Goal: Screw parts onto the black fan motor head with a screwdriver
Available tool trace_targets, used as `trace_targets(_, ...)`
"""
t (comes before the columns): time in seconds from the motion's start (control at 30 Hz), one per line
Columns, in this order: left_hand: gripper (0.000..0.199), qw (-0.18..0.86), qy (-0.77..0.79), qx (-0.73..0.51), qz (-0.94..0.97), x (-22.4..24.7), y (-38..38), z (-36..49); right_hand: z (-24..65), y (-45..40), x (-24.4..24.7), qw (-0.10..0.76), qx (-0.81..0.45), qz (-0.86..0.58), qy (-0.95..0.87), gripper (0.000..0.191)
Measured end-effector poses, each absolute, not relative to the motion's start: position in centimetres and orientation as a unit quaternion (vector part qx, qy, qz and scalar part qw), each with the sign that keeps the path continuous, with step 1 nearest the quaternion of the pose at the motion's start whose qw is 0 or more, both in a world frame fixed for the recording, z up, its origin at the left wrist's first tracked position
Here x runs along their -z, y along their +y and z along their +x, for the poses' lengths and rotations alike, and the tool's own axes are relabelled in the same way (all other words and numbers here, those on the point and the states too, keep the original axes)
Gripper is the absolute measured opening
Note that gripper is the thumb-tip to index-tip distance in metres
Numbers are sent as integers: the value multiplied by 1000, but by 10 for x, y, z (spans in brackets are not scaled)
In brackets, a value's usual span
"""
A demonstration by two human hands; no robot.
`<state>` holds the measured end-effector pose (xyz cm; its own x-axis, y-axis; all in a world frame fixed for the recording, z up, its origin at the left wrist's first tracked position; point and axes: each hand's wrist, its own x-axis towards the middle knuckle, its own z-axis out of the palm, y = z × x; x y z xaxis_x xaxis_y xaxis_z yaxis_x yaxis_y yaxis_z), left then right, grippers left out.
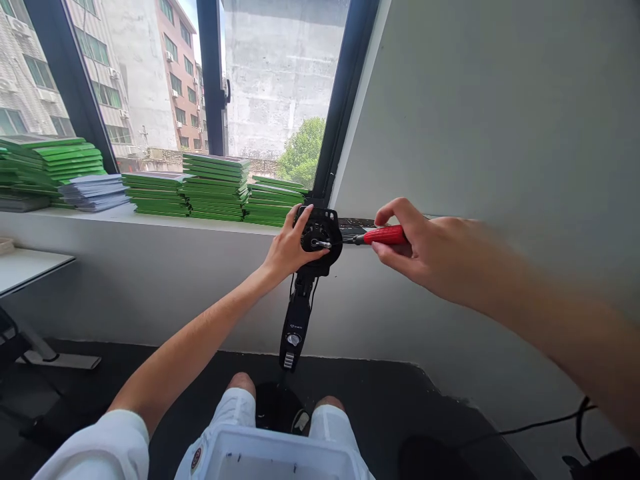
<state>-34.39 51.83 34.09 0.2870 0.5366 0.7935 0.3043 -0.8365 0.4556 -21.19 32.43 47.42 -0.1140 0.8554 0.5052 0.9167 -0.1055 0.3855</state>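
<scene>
A round black housing point(334, 235), which looks like a standing fan's motor head, sits at the top of a narrow black control panel point(299, 313) with a silver knob and buttons. My left hand point(294, 243) grips the housing from its left side, fingers over the top edge and thumb across the front. A short metal shaft point(321, 245) sticks out of its centre. From the right, my right hand point(407, 237) holds a screwdriver point(384, 236) by its red handle. Its blade points left at the housing's front; whether the tip touches a screw cannot be made out.
A pale plastic tray point(280, 437) rests on my lap, holding a few small dark pieces. Stacks of green-edged books point(215, 190) and white papers point(97, 190) line the windowsill point(150, 223). A grey wall point(480, 120) rises at right. Part of a white table point(30, 263) shows at left.
</scene>
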Motion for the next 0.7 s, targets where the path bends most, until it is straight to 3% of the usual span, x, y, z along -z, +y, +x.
trace_targets(0.13,98,110,265,-535,795,-340,518,-344,-216,324,-474,14,392,-698,-599,57)
trace_targets(0.27,97,111,258,-535,797,-340,516,-348,-218,322,-475,61,278,-693,-662,39)
trace_targets(0.43,94,110,250,-538,797,-340,517,-350,-219,321,-472,25,384,-717,-581,66)
trace_targets(0.57,95,110,253,-539,796,-340,519,-349,-222,322,-473,44,319,-703,-634,41)
trace_targets(0.7,95,108,254,-538,796,-340,518,-349,-225,320,-475,2,366,-717,-594,56)
